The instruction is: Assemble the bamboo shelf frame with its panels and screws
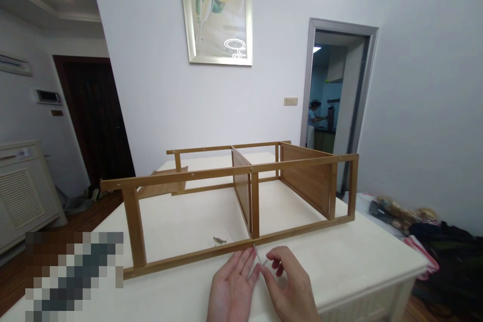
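Observation:
A brown wooden shelf frame (222,171) lies on its side on a white table (181,302), with panels standing between its rails. At the near bottom rail, below the middle post, a small thin L-shaped hex key (263,263) meets a screw spot. My right hand (292,282) pinches the key's bent end between thumb and finger. My left hand (232,287) lies palm up just left of it, fingers stretched out toward the rail, its thumb close to the key. Several small screws (219,241) lie behind the rail, beside a clear plastic bag that is hard to make out.
A loose wooden panel (162,182) rests at the frame's left end. A blurred-out patch (75,276) covers the lower left. Clothes and bags (433,246) are piled right of the table. Through a doorway (332,110), a person stands in another room.

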Action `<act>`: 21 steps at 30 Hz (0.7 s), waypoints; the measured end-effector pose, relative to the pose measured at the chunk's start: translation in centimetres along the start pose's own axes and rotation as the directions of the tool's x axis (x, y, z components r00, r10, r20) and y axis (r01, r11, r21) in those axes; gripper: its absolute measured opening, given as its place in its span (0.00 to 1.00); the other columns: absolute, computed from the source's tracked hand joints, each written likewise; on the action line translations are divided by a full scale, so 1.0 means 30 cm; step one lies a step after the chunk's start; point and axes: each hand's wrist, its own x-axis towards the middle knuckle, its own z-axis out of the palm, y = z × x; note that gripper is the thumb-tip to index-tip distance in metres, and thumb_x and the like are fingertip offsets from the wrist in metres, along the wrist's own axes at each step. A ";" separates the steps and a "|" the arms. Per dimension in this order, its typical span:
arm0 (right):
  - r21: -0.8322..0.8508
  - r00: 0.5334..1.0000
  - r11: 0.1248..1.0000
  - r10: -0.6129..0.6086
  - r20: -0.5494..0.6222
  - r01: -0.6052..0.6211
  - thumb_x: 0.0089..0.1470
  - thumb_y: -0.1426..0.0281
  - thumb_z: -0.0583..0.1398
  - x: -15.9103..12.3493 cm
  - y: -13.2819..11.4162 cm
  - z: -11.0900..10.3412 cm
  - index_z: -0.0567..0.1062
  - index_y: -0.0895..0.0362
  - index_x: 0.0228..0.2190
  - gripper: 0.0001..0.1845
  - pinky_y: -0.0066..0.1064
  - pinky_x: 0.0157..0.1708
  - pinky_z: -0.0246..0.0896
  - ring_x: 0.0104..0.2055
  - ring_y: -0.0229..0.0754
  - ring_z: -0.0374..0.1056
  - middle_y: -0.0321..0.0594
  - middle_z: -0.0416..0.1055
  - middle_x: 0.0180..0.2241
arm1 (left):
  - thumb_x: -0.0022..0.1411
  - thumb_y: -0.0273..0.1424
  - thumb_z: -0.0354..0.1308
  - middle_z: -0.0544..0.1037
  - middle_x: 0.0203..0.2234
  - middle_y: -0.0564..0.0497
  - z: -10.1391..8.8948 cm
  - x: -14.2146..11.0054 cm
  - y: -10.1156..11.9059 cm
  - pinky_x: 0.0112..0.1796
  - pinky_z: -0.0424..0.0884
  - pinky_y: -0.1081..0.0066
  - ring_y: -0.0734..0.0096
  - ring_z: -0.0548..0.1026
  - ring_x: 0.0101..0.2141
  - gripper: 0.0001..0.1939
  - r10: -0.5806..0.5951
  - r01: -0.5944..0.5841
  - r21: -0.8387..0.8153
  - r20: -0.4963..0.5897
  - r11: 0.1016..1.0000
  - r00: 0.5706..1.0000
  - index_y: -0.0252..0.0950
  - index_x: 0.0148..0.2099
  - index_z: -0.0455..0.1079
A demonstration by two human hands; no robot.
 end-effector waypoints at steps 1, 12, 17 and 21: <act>-0.003 1.000 1.000 -0.005 0.002 0.005 0.57 0.70 0.59 -0.001 0.000 0.000 0.68 0.54 0.37 0.05 0.28 0.26 0.67 0.28 0.38 0.68 0.39 0.71 0.31 | 0.63 0.22 0.53 0.72 0.53 0.31 0.000 0.000 0.000 0.48 0.75 0.59 0.53 0.71 0.55 0.07 -0.002 0.002 -0.002 0.001 1.000 1.000 0.29 0.44 0.68; -0.072 0.999 0.996 -0.043 0.008 0.044 0.57 0.73 0.58 -0.003 -0.011 0.002 0.68 0.54 0.34 0.03 0.28 0.27 0.66 0.29 0.38 0.69 0.38 0.70 0.30 | 0.63 0.21 0.52 0.71 0.54 0.31 0.010 -0.013 0.002 0.46 0.75 0.60 0.52 0.70 0.56 0.06 0.001 -0.001 0.008 0.011 1.000 1.000 0.28 0.42 0.69; -0.134 0.999 0.990 -0.034 -0.013 0.032 0.57 0.70 0.59 -0.013 0.003 0.009 0.67 0.53 0.32 0.03 0.29 0.26 0.65 0.26 0.38 0.67 0.36 0.69 0.27 | 0.62 0.21 0.53 0.71 0.54 0.31 0.009 -0.012 0.002 0.46 0.75 0.60 0.52 0.69 0.57 0.09 -0.006 0.006 -0.002 -0.001 1.000 1.000 0.29 0.45 0.68; -0.171 1.000 0.985 -0.018 0.021 0.021 0.57 0.69 0.59 -0.021 0.012 0.014 0.67 0.53 0.29 0.06 0.28 0.25 0.63 0.25 0.38 0.66 0.35 0.68 0.24 | 0.62 0.22 0.53 0.70 0.55 0.31 0.007 -0.011 0.002 0.46 0.75 0.61 0.52 0.69 0.57 0.12 -0.003 0.003 0.002 0.000 1.000 1.000 0.28 0.49 0.67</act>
